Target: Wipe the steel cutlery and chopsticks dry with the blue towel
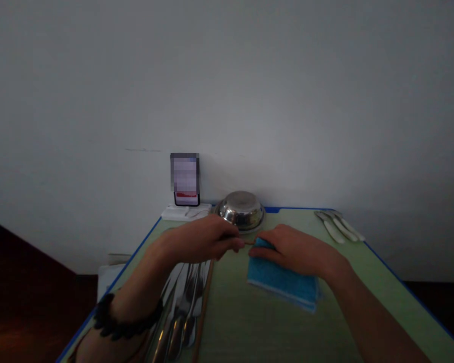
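Between my two hands shows a short stretch of a thin brown chopstick point(249, 243), most of it hidden by my fingers and the cloth. My left hand point(215, 238), with a black bead bracelet on the wrist, pinches one end. A folded blue cloth point(283, 282) is gripped in my right hand point(287, 247), wrapped around the chopstick's other part. Below my left forearm lie several metal knives, forks and spoons point(181, 317) on something white. Beside them runs a long brown stick point(205, 312).
An upside-down steel bowl point(244, 209) sits at the back of the green table point(234, 322), just beyond my hands. A phone point(186, 181) stands on a white base point(174, 213) at the back left. Several white-handled utensils point(340, 227) lie at the back right. Behind is a wall.
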`<state>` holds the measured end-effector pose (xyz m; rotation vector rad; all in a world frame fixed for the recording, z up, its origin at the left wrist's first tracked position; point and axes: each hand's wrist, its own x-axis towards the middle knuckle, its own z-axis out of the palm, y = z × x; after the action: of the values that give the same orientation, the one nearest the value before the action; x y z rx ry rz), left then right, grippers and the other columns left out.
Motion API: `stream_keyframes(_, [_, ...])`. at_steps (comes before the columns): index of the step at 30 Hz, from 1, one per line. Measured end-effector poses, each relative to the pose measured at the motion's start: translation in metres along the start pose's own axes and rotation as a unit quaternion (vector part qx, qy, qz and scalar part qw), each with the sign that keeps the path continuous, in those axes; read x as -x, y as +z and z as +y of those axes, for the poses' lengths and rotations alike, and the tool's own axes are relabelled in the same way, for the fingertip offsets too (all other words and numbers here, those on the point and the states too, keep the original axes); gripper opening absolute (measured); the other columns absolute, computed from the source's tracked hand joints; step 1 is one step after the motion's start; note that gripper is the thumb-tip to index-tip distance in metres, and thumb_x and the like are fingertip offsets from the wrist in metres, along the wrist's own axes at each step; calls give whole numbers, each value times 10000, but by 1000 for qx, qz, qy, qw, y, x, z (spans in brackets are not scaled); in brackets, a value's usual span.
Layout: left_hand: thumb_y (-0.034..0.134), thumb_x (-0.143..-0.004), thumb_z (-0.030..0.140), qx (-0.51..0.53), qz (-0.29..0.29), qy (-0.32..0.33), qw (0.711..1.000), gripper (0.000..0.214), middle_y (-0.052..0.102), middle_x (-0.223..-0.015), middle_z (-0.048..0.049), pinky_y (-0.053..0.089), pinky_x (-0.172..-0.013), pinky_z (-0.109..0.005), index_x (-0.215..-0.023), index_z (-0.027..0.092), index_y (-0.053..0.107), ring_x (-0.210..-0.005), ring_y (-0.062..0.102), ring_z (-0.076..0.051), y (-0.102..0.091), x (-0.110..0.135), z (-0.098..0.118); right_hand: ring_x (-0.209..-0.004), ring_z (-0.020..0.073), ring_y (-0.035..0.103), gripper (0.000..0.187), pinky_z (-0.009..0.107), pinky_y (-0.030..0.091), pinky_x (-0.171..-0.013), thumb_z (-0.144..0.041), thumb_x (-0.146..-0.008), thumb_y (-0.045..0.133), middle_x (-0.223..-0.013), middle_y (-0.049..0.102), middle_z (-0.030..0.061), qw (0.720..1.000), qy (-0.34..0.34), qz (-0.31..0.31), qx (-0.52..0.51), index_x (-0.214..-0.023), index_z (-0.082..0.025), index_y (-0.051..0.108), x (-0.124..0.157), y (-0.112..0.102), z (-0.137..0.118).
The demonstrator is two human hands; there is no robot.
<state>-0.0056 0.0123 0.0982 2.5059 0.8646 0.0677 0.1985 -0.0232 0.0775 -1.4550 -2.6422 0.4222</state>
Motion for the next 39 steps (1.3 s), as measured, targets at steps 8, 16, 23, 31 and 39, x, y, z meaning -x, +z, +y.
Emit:
stream_keyframes(8, [382, -874, 282, 35, -12, -1, 999, 294, 584, -610, 8, 363, -549, -177, -735, 141, 598, -566, 512, -84, -3, 5, -4, -759, 205, 565, 456, 301, 398, -655, -535, -850, 317, -808, 618, 82, 1000, -11, 1, -2, -879, -170, 590, -1, 1, 0])
stream_keyframes(16, [383, -869, 337, 43, 34, -49, 997, 288, 610, -741, -11, 403, -581, -186, -934, 153, 595, -654, 554, -105, -14, 24, -24, -787, 212, 562, 453, 310, 402, -675, -537, -840, 337, -816, 622, 81, 999, 33, -3, 14, -843, -174, 608, 3, -5, 12])
stream_keyframes(23, [412, -848, 319, 31, 55, -67, 996, 265, 636, -725, -6, 411, -594, -192, -884, 160, 622, -648, 565, -107, -17, 28, -33, -720, 190, 566, 427, 287, 393, -638, -520, -843, 352, -770, 623, 61, 999, 32, -2, 12, -829, -186, 619, 5, -7, 16])
stream_keyframes(31, [437, -841, 358, 26, 30, -44, 998, 291, 636, -686, -17, 400, -571, -189, -809, 140, 627, -623, 574, -108, -6, 10, -13, -761, 212, 569, 478, 307, 399, -651, -557, -841, 303, -793, 618, 81, 1000, 19, -2, 18, -823, -179, 594, 2, -1, 10])
stream_keyframes(39, [383, -868, 304, 24, 11, -2, 1000, 307, 560, -586, 11, 344, -518, -178, -756, 138, 614, -522, 485, -78, -2, 4, -11, -756, 208, 564, 462, 306, 404, -652, -541, -844, 318, -804, 616, 85, 1000, 21, -8, 4, -858, -171, 594, 0, 0, 7])
